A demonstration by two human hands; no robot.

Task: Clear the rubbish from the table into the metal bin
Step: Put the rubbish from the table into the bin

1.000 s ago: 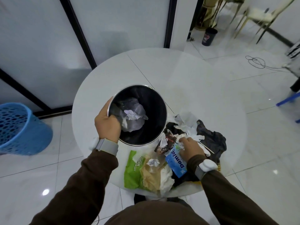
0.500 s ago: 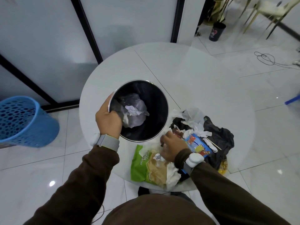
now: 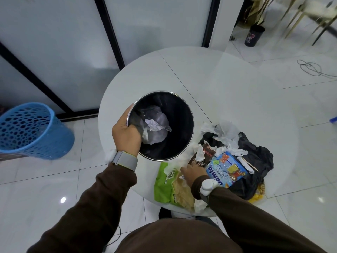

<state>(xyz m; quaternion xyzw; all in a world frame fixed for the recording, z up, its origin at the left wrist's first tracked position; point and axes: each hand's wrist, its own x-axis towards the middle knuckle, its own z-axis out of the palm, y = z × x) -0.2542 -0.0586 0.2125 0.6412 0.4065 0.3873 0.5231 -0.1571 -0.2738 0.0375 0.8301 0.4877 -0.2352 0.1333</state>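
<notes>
We hold the bin beside rubbish.
Our left hand grips its rim; our right hand sits among wrappers, fingers unreadable.

head view, single camera.
mount: worn on the person's head, at the near edge of a round white table.
facing: forward and steeply down, so the table top and the floor tiles fill most of the frame.
lens: wide-angle; the dark door frames at the top lean and bow.
nearness: close. brown sleeves enter from the bottom corners; left hand and right hand sit around mid-frame.
metal bin: seen from above, into its mouth.
outer field: blue basket on the floor at far left; black cup and a cable on the floor at upper right.
</notes>
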